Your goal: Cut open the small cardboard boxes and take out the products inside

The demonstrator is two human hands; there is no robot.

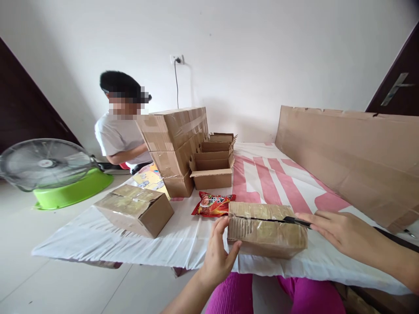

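A taped cardboard box [266, 233] lies in front of me near the table's edge, with a dark slit along its top seam. My left hand [218, 250] grips its left end, fingers at the back corner and thumb on the front. My right hand [340, 229] is closed around a slim black cutter [296, 221], whose front end meets the right part of the seam. The blade itself cannot be made out. Just behind the box's left end lies a red food packet [214, 204].
Another taped box [135, 209] sits at left. Behind are stacked boxes [178, 148] and several open boxes [212, 172]. A large cardboard sheet [347, 157] stands at right. Beyond the table are a person in a white shirt [113, 135], a fan [47, 163] and a green basin [72, 192].
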